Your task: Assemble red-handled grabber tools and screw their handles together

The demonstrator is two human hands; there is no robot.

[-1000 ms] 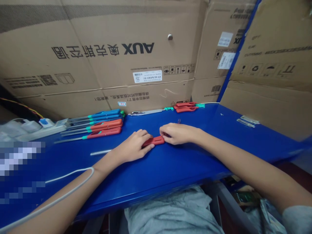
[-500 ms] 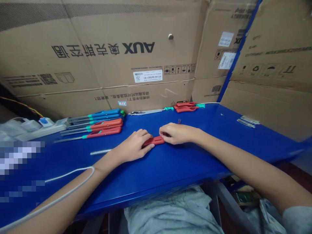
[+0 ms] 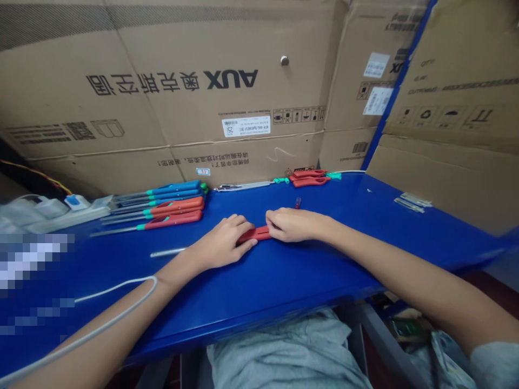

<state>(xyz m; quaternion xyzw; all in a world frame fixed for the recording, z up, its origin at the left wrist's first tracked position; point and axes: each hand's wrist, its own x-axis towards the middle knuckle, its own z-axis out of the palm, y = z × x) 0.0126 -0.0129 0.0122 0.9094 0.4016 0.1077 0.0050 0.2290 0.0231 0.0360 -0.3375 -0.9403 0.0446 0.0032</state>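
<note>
A red long-nose lighter (image 3: 259, 233) lies across the blue table in front of me, its metal tube (image 3: 167, 252) sticking out leftward beyond my wrist. My left hand (image 3: 227, 242) is closed over the handle, thumb on the near side and fingers on the far side. At the handle's right end, my right hand (image 3: 294, 224) has its fingers pinched together and touching it; whatever they grip is hidden. Just behind the right hand stands a small clear reddish piece (image 3: 298, 202), partly covered.
Blue and red lighters (image 3: 174, 208) lie stacked at left, near a power strip (image 3: 68, 215). Red handle parts (image 3: 310, 178) and metal tubes (image 3: 245, 186) lie along the cardboard wall (image 3: 170, 119). Small metal strips (image 3: 412, 202) are at right. A white cable (image 3: 117, 319) crosses my left forearm.
My right hand has rolled over slightly at the handle's end, covering more of it, and the small reddish piece behind shows more. The left hand and lighter stay put.
</note>
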